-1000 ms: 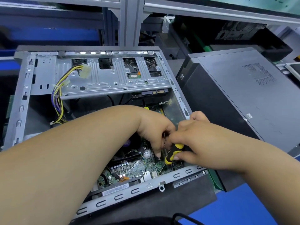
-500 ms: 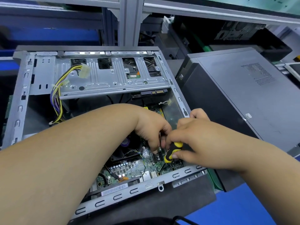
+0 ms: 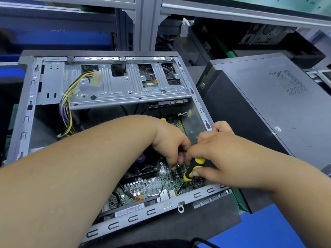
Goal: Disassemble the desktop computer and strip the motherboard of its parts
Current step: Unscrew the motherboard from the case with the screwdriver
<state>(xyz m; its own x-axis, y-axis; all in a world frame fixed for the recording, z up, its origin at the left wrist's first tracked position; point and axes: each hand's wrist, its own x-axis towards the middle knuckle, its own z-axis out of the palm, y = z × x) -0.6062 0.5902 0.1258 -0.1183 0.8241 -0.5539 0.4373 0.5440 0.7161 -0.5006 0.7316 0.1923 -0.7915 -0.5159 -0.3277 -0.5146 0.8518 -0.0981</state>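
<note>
Open desktop computer chassis point(image 3: 26, 111), lying on its side across the left and centre of the frame, long axis running from lower left to upper right. The green motherboard point(image 3: 148, 185) lies flat inside, at lower centre. The right hand point(image 3: 215, 154) grips a yellow-and-black screwdriver point(image 3: 192, 170); the handle tilts toward the upper right, and the shaft points down and left to a screw hole near the lower chassis rail. The left hand point(image 3: 170, 145) reaches in beside it, fingers curled down at the board; what they hold cannot be told. A yellow-and-purple cable bundle point(image 3: 67, 108) hangs at upper left. A closed grey computer case point(image 3: 268, 108) stands just right.
</note>
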